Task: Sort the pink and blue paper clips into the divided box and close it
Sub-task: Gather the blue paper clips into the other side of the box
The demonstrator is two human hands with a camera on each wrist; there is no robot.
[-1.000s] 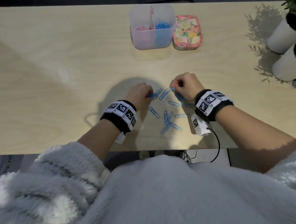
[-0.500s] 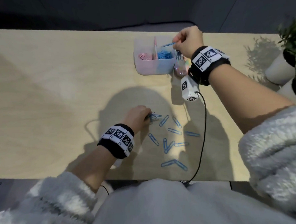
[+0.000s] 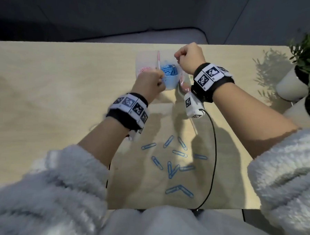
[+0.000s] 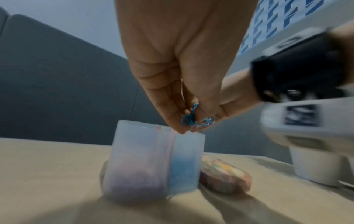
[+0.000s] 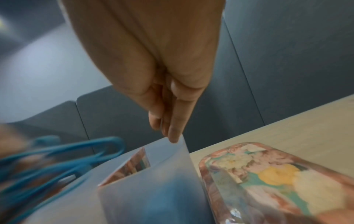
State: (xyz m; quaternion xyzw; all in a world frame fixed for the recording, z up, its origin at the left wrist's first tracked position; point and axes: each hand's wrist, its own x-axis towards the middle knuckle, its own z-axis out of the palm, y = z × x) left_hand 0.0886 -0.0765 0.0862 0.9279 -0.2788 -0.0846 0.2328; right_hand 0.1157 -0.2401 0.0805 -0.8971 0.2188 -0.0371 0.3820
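Note:
The translucent divided box (image 3: 170, 83) (image 4: 153, 163) (image 5: 145, 197) stands open at the table's far middle, with pink clips (image 3: 144, 69) on its left side and blue clips (image 3: 168, 69) on its right. My left hand (image 3: 150, 83) (image 4: 191, 125) is at the box's near rim and pinches a small bunch of blue clips (image 4: 191, 119) (image 5: 57, 159). My right hand (image 3: 187, 58) (image 5: 168, 133) hovers over the box's right edge, thumb and fingers drawn together with nothing visible between them. Several loose blue clips (image 3: 173, 165) lie on the table near me.
The floral lid (image 3: 183, 84) (image 4: 224, 175) (image 5: 268, 181) lies just right of the box. Two white plant pots (image 3: 292, 85) stand at the far right. A black cable (image 3: 213, 156) hangs from my right wrist across the loose clips.
My left hand has lifted from the loose clips to the box with blue clips pinched in it. The right hand stays over the box, and the clip it held no longer shows.

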